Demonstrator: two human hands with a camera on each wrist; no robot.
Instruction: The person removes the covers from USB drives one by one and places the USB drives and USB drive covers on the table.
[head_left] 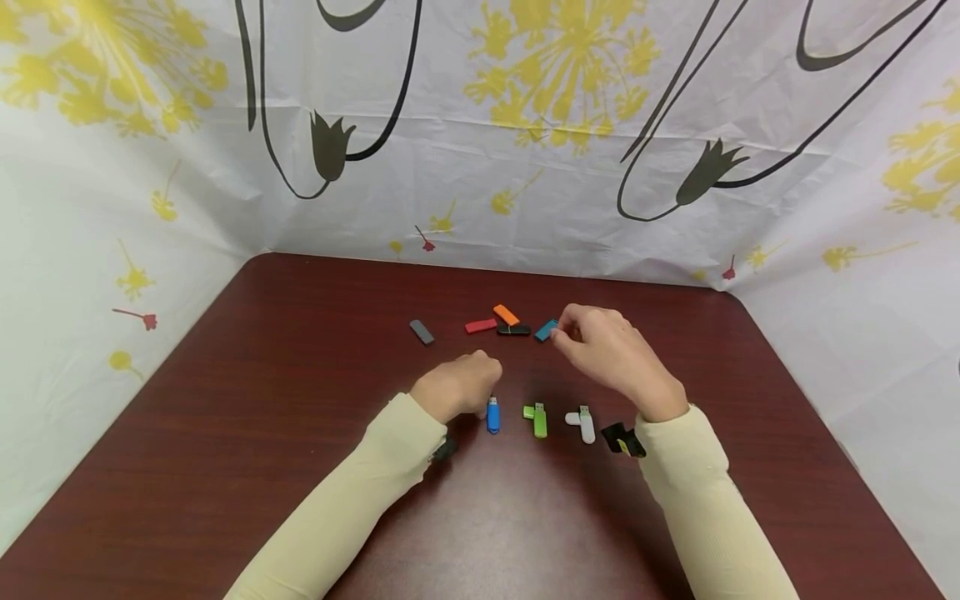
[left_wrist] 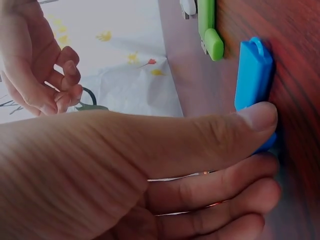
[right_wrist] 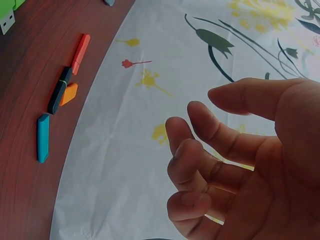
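A blue USB flash drive [head_left: 492,417] lies on the table with its metal plug showing in the head view. My left hand [head_left: 459,385] is down beside its plug end, thumb and index finger pinching a small blue cap [left_wrist: 267,144], mostly hidden by the thumb. To the right lie a green USB drive [head_left: 540,422] and a white USB drive [head_left: 587,427], each with its cap beside the plug. My right hand [head_left: 611,350] hovers near the teal USB drive [head_left: 546,331]; its fingers are loosely bent and hold nothing in the right wrist view.
Toward the back of the dark red table [head_left: 300,375] lie a grey stick [head_left: 422,332], a red one [head_left: 481,326], an orange one [head_left: 506,315] and a black one [head_left: 513,331]. A patterned white sheet [head_left: 450,167] hangs behind and along both sides.
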